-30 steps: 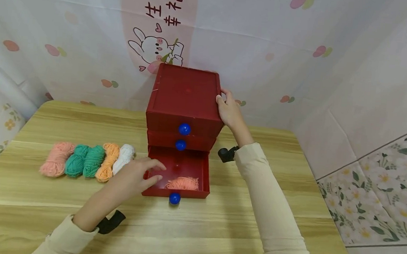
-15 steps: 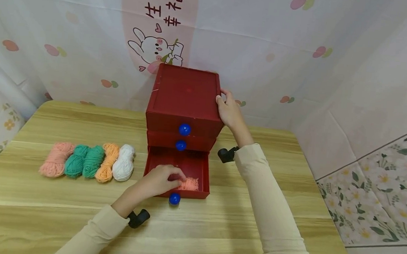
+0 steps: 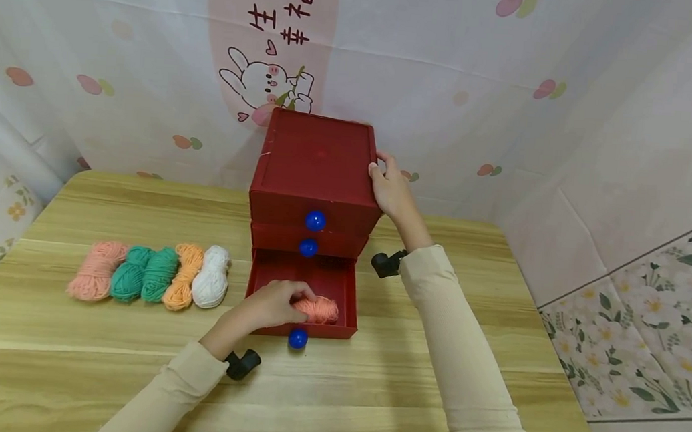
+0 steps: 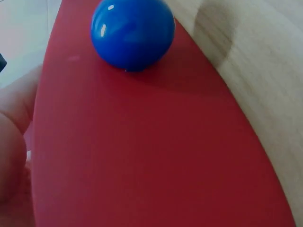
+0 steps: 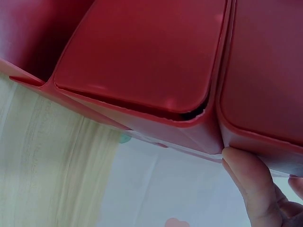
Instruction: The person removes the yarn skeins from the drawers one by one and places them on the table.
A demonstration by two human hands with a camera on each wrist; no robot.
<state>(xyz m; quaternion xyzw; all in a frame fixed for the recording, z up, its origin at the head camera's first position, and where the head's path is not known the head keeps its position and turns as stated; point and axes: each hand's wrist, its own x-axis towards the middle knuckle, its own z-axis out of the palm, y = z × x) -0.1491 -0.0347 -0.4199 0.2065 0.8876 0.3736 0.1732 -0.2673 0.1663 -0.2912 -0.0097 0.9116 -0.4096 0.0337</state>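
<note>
A red drawer cabinet [image 3: 320,157] with blue round knobs stands on the table, its bottom drawer [image 3: 349,290] pulled out. Inside that drawer lies a coral skein of yarn [image 3: 320,310]. My left hand [image 3: 276,305] reaches over the drawer's front left and grips the skein's left end between thumb and fingers. In the left wrist view, the drawer front [image 4: 137,142] and its blue knob [image 4: 132,33] hide most of the hand. My right hand [image 3: 391,187] holds the cabinet's upper right edge; a fingertip presses its side in the right wrist view.
Left of the drawer lie several yarn skeins in a row: pink [image 3: 98,271], green [image 3: 160,274], orange [image 3: 185,277] and white [image 3: 211,277]. A patterned curtain [image 3: 450,103] hangs close behind the cabinet. The wooden table [image 3: 431,382] extends on both sides.
My left hand has moved right and into the drawer, from its left side onto the coral skein, and now grips it. The right hand stays on the cabinet.
</note>
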